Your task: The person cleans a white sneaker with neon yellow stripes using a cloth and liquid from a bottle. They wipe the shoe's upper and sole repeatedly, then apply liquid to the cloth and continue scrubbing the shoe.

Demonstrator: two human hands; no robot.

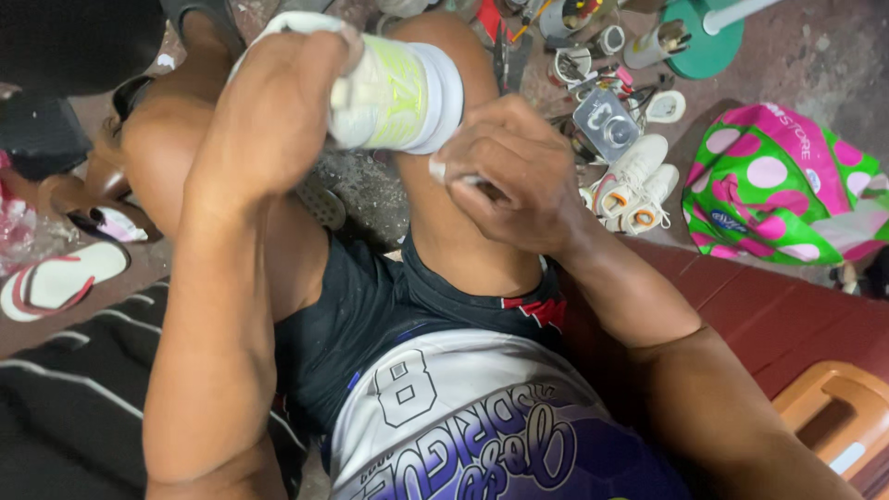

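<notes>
You've got a white sneaker [394, 93] up in front of you, raised above your knees, with its pale yellow-green sole turned toward your right side. Its long axis runs roughly left to right across your view, and your left hand [278, 102] is clamped around the left end of it, fingers wrapped tight, so most of the upper is hidden behind your knuckles.

Your right hand [519, 171] sits just beside the shoe's white rim, a bit lower and to the right of it. It's closed in a pinch on a small white tool [454, 176], maybe a brush or a scrap of cloth, too little of it shows to tell. The tip pokes out toward the sneaker's edge, close to touching or touching, hard to call.

Further out past your right hand, another pair of white sneakers [634, 181] lies on the floor [815, 56] near a clutter of small tools and tubs [593, 56]. A pink and green spotted bag [778, 185] sits off to the right, and a white flip-flop [60, 278] lies on the floor away to the left of your left arm.
</notes>
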